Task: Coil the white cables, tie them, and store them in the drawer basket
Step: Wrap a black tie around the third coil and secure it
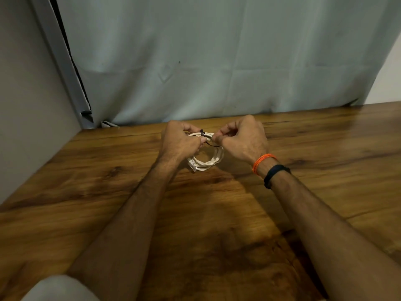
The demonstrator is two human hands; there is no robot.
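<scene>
A white cable (213, 160) is wound into a small coil just above the wooden table (108, 192), between my two hands. A thin black tie (202, 133) wraps around the top of the coil. My left hand (179, 141) grips the coil's left side with curled fingers. My right hand (243, 137) pinches the loose black end of the tie beside the coil's upper right. A clear plug end (192, 166) of the cable sticks out at the coil's lower left. No drawer or basket is in view.
A pale blue-grey curtain (217, 61) hangs behind the table's far edge. A grey wall (26, 94) borders the table's left side. My right wrist wears an orange thread (262, 161) and a black band (274, 173).
</scene>
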